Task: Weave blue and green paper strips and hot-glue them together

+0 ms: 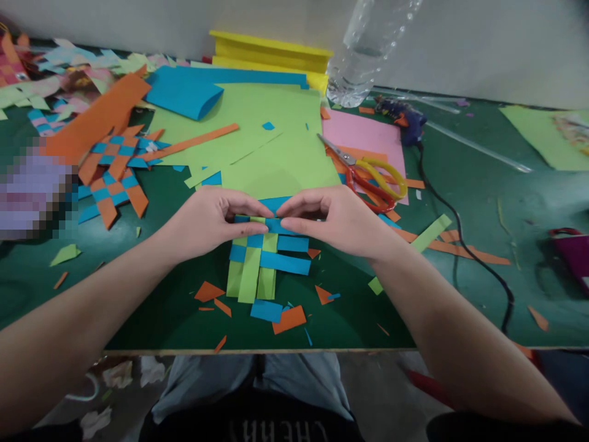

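Note:
Blue and green paper strips are woven into a small checkered piece (253,255) on the green table in front of me. Its loose green ends point toward me and its blue ends stick out to the right. My left hand (218,218) pinches the weave's upper edge between thumb and fingers. Close beside it, my right hand (317,215) pinches the same edge and a blue strip, with the fingertips of both hands nearly meeting. The far edge of the weave is partly hidden behind my fingers.
Scissors (363,175) with red and yellow handles lie on orange and pink paper. A green sheet (276,147), finished orange-and-blue weaves (113,178), a glue gun (407,123) with a black cord, a plastic bottle (363,55) and paper scraps (289,319) surround the work.

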Available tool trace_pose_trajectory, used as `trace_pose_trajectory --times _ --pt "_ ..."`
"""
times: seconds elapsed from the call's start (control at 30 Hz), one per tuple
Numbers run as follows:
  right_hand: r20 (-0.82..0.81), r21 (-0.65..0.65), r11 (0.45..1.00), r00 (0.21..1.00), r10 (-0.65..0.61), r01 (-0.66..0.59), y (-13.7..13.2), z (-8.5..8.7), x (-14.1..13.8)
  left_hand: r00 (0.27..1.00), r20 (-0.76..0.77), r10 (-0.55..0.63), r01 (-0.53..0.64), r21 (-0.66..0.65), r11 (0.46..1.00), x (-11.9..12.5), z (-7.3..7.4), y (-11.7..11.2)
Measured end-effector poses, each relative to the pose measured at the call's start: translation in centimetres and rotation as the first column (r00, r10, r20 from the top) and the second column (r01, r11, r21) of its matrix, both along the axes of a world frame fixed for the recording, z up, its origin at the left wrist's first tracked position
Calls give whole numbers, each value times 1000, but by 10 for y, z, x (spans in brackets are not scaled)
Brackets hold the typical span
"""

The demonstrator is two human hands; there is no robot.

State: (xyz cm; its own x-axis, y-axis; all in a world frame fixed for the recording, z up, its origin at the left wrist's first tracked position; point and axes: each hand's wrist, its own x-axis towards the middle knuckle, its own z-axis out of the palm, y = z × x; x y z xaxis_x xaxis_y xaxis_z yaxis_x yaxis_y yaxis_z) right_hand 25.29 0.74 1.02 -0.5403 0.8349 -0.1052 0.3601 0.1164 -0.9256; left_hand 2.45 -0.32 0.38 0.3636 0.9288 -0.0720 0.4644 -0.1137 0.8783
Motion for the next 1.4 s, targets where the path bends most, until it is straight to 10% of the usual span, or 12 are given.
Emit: trace_pose_trajectory --times 0.87,1.4 --pt "37 68 998 999 -18 15 -1 2 0 1000 24 14 -13 -40 999 1 3 0" --pt "0 -150 988 999 -40 40 0 4 1 981 -7 195 -194 72 978 -6 6 4"
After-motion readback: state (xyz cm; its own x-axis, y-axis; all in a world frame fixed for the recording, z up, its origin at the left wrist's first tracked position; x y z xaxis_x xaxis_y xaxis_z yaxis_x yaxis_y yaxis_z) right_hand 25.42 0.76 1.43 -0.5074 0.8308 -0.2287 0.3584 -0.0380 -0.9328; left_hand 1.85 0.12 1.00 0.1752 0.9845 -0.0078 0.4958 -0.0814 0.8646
